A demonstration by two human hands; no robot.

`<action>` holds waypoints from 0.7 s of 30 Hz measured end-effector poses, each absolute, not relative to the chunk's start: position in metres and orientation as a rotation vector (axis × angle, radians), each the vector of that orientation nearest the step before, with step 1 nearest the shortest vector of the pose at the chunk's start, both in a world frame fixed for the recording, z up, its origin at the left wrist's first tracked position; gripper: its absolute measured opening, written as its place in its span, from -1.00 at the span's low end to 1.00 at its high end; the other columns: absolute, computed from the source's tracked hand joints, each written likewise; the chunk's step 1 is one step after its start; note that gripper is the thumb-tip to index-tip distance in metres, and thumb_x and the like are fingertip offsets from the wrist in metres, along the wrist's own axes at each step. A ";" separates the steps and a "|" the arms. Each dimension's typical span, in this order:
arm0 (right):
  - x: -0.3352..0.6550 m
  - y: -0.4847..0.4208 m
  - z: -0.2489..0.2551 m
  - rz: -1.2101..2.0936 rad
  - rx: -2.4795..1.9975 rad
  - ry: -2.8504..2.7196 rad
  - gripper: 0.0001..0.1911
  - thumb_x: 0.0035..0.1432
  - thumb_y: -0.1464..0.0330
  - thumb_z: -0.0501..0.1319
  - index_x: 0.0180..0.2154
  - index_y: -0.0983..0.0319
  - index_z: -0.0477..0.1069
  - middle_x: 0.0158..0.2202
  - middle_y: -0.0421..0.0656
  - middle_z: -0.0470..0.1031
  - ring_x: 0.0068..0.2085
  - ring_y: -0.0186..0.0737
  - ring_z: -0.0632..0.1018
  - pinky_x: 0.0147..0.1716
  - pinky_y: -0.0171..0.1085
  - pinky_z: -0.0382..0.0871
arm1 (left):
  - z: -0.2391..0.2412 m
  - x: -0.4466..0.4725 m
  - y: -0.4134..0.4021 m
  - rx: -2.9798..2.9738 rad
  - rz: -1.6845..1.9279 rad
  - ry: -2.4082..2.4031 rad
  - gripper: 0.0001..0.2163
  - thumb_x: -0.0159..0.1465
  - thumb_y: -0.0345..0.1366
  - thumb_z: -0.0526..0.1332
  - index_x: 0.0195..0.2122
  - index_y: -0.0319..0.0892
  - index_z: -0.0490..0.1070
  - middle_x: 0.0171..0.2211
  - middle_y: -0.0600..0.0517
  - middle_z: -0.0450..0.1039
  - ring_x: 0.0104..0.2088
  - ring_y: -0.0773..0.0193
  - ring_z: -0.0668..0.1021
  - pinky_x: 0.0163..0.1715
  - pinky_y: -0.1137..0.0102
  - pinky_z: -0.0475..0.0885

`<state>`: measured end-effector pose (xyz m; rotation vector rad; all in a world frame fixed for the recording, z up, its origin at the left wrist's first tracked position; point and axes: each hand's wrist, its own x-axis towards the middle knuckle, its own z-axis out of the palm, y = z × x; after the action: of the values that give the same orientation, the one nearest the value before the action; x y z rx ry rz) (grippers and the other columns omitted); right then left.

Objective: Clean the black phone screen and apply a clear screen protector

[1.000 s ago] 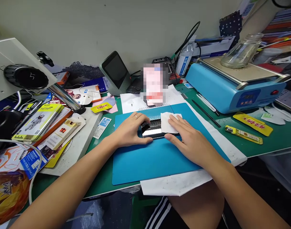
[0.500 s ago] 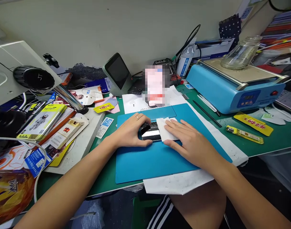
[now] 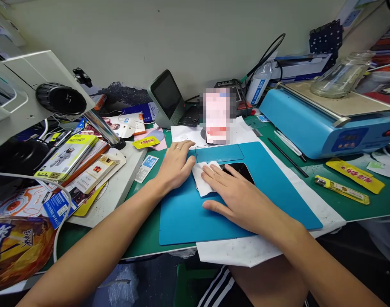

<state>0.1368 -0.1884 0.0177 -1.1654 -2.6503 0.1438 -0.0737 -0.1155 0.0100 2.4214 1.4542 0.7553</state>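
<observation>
1. Right hand (image 3: pixel 233 194): laid flat with the fingers extended and somewhat spread, thumb well apart and over the mat. The fingers cover a white wipe (image 3: pixel 198 174); nothing is gripped between thumb and fingers.
2. Wipe: lies over the left end of a black smartphone (image 3: pixel 244 170), under the fingertips.
3. Smartphone: flat on a blue mat (image 3: pixel 182 221), ahead of the person, long side running left to right. Its dark right end shows beyond the fingers; the middle is largely hidden by the right hand.
4. Left hand (image 3: pixel 175 164): at the left end of the smartphone, with a ring on one finger. Its thumb stands apart from the fingers and no object shows in its grasp. Contact between the thumb and the wipe or smartphone cannot be determined.
5. Clear rectangular sheet (image 3: pixel 218 152) with a dark outline: flat on the mat, just beyond the smartphone.
6. Mat: rests partly over white paper (image 3: pixel 236 252) on a green bench (image 3: pixel 150 228).
7. Right side of bench: yellow utility knife (image 3: pixel 342 189) near a yellow packet (image 3: pixel 354 175); behind them, a blue machine (image 3: pixel 305 123) carrying a glass jar (image 3: pixel 342 76).
8. Left side: battery box (image 3: pixel 67 157) among stacked packaging, below a white instrument head (image 3: pixel 38 76) with a black knob.
9. Rear: tilted display unit (image 3: pixel 166 94), left of an upright screen, its content pixelated.
</observation>
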 end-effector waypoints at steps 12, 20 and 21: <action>0.199 -0.191 0.009 0.213 -1.090 -2.480 -0.61 0.40 0.31 0.07 0.15 0.12 0.50 0.20 -0.15 0.52 0.22 -0.02 0.51 0.22 0.07 0.41 | 0.010 -0.070 -0.112 2.403 0.533 1.413 -0.55 0.41 -0.30 -0.07 0.31 -0.17 0.23 0.27 -0.09 0.35 0.32 0.05 0.28 0.30 0.04 0.23; 0.257 -0.170 0.034 -0.056 -1.538 -2.252 -0.59 0.36 0.13 0.06 -0.04 0.12 0.62 -0.01 -0.06 0.66 0.04 0.15 0.62 0.00 0.13 0.55 | 0.010 -0.067 -0.111 2.428 0.534 1.408 -0.53 0.39 -0.30 -0.02 0.32 -0.20 0.23 0.28 -0.13 0.33 0.31 -0.01 0.30 0.30 0.01 0.22; 0.259 -0.159 0.039 -0.046 -1.591 -2.308 -0.56 0.35 0.11 0.06 -0.07 0.16 0.63 0.04 -0.02 0.63 0.12 0.22 0.57 -0.01 0.16 0.54 | 0.010 -0.067 -0.111 2.431 0.522 1.408 -0.52 0.39 -0.29 -0.02 0.32 -0.19 0.22 0.28 -0.13 0.33 0.32 -0.02 0.28 0.31 0.01 0.21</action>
<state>0.2592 -0.1591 0.0392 -1.5911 -2.3083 -0.0455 -0.0672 -0.1115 0.0101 2.4307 1.4077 0.5220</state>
